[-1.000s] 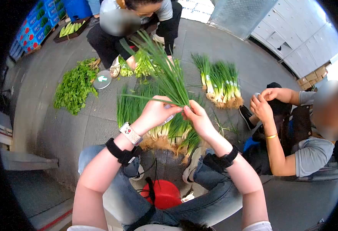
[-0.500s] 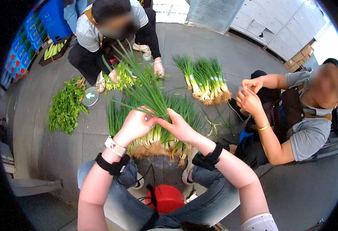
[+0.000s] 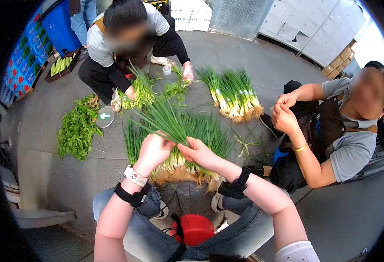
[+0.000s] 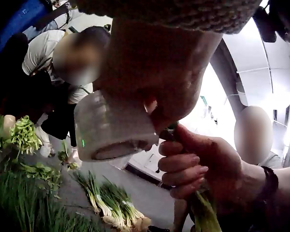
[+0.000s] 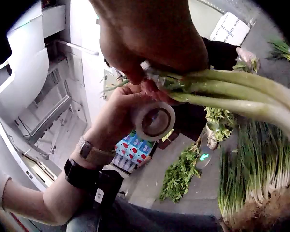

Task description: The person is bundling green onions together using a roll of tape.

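Scallions (image 3: pixel 166 120) in one bunch are standing in the grip of the right hand (image 3: pixel 199 153), whose fingers are wrapping round the stalks. Their long axis is slanting, leaves fanning forward and leftward, bases pointing below that hand, above the scallion pile (image 3: pixel 211 135) on the floor. Left hand (image 3: pixel 154 150) is meeting the bunch from the left, its fingers holding a clear tape roll (image 4: pixel 111 126) just beside the stalks; whether its fingertips are touching them, I cannot tell.

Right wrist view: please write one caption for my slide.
Right hand grips scallions; left hand holds a tape roll.
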`<state>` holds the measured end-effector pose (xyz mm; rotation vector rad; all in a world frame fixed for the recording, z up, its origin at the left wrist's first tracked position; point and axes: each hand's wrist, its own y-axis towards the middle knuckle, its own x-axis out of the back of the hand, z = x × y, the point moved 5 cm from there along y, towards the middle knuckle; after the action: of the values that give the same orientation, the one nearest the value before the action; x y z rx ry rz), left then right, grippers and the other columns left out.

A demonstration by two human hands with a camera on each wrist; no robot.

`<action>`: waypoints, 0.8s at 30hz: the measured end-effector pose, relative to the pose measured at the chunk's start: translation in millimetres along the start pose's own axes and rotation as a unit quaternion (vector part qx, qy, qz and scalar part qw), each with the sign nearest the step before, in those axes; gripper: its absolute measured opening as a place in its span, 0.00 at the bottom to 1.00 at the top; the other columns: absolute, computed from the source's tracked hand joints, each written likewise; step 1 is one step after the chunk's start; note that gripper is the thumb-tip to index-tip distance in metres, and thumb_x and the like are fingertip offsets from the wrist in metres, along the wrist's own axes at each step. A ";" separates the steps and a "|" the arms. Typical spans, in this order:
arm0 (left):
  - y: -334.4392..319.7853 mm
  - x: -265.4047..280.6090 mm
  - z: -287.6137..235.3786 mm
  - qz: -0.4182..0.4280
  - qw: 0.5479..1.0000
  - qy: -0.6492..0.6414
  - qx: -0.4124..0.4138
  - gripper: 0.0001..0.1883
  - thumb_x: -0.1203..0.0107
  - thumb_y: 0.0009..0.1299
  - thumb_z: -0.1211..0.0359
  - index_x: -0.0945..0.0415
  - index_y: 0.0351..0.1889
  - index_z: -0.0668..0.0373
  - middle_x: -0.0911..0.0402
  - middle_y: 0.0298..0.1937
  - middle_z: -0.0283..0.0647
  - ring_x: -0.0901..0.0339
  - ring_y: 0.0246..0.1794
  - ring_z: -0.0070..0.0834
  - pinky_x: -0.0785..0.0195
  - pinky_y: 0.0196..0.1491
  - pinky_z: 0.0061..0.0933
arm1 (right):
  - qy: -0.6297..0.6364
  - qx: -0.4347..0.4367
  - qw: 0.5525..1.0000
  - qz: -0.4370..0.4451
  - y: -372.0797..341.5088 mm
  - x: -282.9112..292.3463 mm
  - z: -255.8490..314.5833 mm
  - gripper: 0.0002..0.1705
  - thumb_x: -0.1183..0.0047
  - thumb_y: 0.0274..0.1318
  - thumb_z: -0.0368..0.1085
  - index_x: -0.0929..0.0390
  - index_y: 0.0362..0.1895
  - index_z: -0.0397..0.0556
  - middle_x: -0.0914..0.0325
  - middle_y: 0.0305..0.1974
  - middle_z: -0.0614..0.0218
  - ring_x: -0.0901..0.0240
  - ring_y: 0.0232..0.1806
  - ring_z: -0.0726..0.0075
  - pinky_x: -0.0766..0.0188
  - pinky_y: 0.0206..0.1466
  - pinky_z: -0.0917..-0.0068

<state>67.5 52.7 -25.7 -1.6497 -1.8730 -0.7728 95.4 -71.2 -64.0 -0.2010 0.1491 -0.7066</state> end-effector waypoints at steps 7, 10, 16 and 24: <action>-1.2 -36.2 32.9 -0.059 0.997 0.045 0.036 0.08 0.49 0.52 0.68 0.25 0.26 0.63 0.26 0.24 0.54 0.27 0.27 0.49 0.34 0.30 0.42 | -0.252 0.060 0.960 -0.103 4.2 0.4 -24.2 0.24 0.56 0.52 0.51 0.31 0.32 0.37 0.28 0.27 0.47 0.30 0.32 0.47 0.35 0.37 0.61; 3.7 -44.9 46.0 -0.068 0.994 -0.021 0.086 0.08 0.49 0.51 0.69 0.25 0.25 0.64 0.26 0.25 0.54 0.27 0.27 0.50 0.33 0.31 0.41 | -0.343 0.009 0.928 -0.144 -5.8 2.0 -13.4 0.22 0.56 0.53 0.49 0.31 0.29 0.38 0.29 0.23 0.49 0.30 0.26 0.49 0.36 0.32 0.60; 2.9 -59.1 63.9 -0.050 0.994 0.004 0.099 0.10 0.46 0.50 0.67 0.24 0.25 0.65 0.26 0.24 0.55 0.27 0.28 0.50 0.34 0.31 0.41 | -0.338 0.014 0.926 -0.170 -14.9 -3.6 -29.4 0.22 0.56 0.51 0.50 0.30 0.27 0.39 0.30 0.21 0.46 0.31 0.27 0.44 0.37 0.32 0.57; 1.1 -53.0 59.6 -0.057 0.992 0.049 0.106 0.08 0.50 0.52 0.69 0.25 0.24 0.65 0.26 0.24 0.56 0.27 0.27 0.50 0.33 0.30 0.43 | -0.307 -0.001 0.939 -0.152 -17.5 1.1 -32.5 0.22 0.55 0.50 0.49 0.31 0.26 0.39 0.31 0.20 0.51 0.31 0.23 0.53 0.37 0.30 0.62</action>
<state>74.2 58.5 -105.0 -1.3614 -1.9196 -0.6613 78.6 -89.2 -91.5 -0.4435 -0.4905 -0.9197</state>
